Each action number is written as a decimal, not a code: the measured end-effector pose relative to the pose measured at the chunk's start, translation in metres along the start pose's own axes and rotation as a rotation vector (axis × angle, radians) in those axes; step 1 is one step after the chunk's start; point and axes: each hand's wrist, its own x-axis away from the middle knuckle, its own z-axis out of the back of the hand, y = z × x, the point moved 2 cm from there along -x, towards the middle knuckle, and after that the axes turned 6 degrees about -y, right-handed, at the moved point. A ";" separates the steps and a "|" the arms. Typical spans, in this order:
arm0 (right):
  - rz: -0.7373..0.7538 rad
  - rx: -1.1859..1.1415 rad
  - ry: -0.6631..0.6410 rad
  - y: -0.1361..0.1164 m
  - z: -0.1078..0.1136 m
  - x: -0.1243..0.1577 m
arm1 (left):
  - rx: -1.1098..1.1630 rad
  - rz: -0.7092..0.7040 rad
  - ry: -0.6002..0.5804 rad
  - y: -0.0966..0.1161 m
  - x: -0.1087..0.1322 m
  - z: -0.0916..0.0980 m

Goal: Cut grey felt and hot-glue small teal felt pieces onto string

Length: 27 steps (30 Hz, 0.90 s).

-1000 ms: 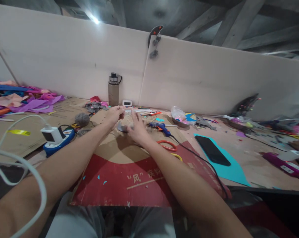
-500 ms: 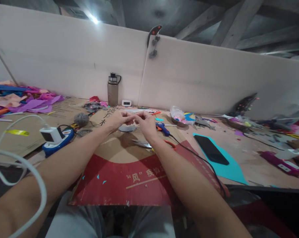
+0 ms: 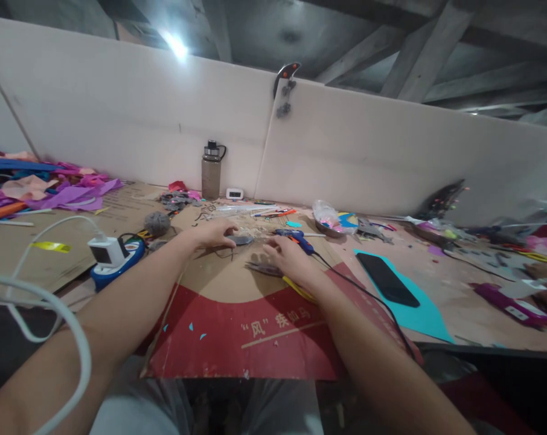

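My left hand [image 3: 214, 233] lies low on the brown and red cardboard sheet [image 3: 237, 326], fingers stretched flat, fingertips at a small grey round felt piece [image 3: 243, 240]. My right hand [image 3: 286, 254] rests palm down on the cardboard with its fingers extended. It lies over a pair of scissors [image 3: 261, 267] whose grey blades stick out to the left and whose yellow handle [image 3: 297, 289] shows under the wrist. I cannot see whether any finger is through the handle. A blue glue gun [image 3: 296, 237] lies just beyond the right hand, its black cord running right.
A grey water bottle [image 3: 211, 171] stands at the back wall. A white charger on a blue power strip [image 3: 113, 257], a grey yarn ball [image 3: 156, 223] and purple paper scraps [image 3: 65, 193] lie left. A black phone on teal paper [image 3: 387, 279] and craft clutter lie right.
Both hands were raised and pinched together above the grey piece; now they have dropped apart onto the cardboard, the left by the grey piece, the right onto the scissors.
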 end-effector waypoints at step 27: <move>0.232 0.620 -0.215 -0.067 -0.038 -0.033 | 0.028 0.286 0.463 -0.019 0.013 0.038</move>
